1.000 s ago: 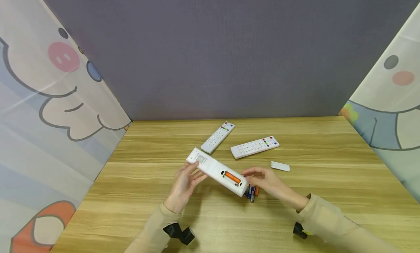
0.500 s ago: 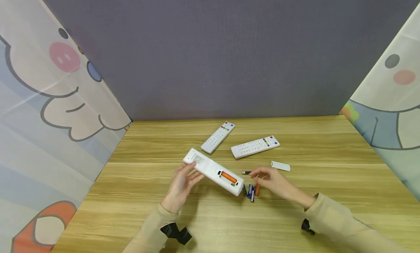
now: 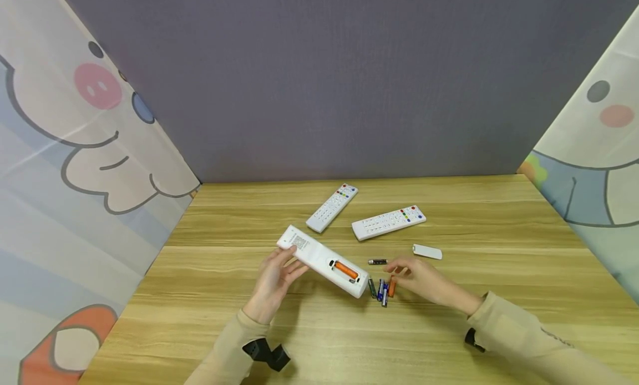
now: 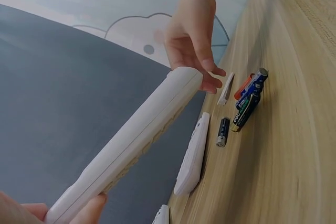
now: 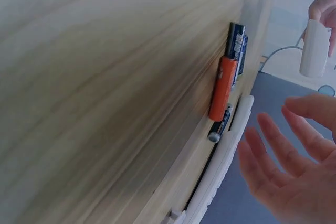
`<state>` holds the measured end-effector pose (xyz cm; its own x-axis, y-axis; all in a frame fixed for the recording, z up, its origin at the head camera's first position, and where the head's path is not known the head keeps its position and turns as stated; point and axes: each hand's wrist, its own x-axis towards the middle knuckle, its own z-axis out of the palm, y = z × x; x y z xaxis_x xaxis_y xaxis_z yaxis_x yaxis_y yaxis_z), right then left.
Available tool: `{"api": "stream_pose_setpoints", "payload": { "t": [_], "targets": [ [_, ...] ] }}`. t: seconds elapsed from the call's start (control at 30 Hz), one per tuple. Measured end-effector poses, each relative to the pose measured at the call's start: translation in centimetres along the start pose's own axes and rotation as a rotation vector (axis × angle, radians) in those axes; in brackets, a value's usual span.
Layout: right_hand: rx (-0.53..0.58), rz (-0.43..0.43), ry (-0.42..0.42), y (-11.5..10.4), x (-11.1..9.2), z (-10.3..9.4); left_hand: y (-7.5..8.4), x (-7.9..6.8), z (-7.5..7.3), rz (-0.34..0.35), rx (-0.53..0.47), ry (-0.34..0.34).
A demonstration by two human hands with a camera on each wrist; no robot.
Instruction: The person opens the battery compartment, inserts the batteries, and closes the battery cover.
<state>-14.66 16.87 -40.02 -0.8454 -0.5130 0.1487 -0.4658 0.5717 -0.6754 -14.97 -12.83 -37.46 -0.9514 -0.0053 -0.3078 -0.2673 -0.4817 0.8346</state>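
Observation:
My left hand (image 3: 272,285) grips a white remote control (image 3: 319,256) near one end, its back facing up. An orange battery (image 3: 346,270) sits in the uncovered battery compartment. My right hand (image 3: 424,278) hovers to the right of the remote, fingers loosely bent and apart, as the right wrist view shows, with nothing between them. Beneath and beside its fingertips lie a loose orange battery (image 5: 223,88), blue batteries (image 3: 384,296) and a dark green battery (image 3: 372,288). A black battery (image 4: 223,132) lies by itself just behind that group.
Two more white remotes lie button side up farther back, one angled (image 3: 331,208) and one to the right (image 3: 389,223). A white battery cover (image 3: 427,252) rests beyond my right hand. A grey panel (image 3: 349,85) rises along the table's back edge.
My right hand has drawn back from the remote's end to the right. The black battery has come into view on the table. The remote in my left hand has shifted slightly left.

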Motion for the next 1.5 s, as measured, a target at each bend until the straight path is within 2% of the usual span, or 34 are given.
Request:
{"api": "stream_pose_setpoints", "payload": {
  "t": [0.17,0.4,0.9,1.27,1.5],
  "targets": [
    [-0.049,-0.02,-0.034,0.4,0.0,-0.1,0.1,0.0,0.0,0.0,-0.005,0.004],
    [-0.053,-0.034,-0.092,1.1,0.0,0.0,0.0,0.0,-0.1,0.0,-0.002,0.002],
    [-0.178,-0.109,-0.147,1.8,0.3,0.0,0.1,-0.1,-0.4,0.009,-0.009,-0.005],
    [-0.196,-0.151,-0.157,2.1,0.4,0.2,0.1,-0.1,-0.4,-0.006,0.002,0.014],
    [-0.272,-0.176,-0.171,2.1,0.4,0.3,0.1,-0.1,-0.4,-0.008,-0.005,0.015]
  ]
}}
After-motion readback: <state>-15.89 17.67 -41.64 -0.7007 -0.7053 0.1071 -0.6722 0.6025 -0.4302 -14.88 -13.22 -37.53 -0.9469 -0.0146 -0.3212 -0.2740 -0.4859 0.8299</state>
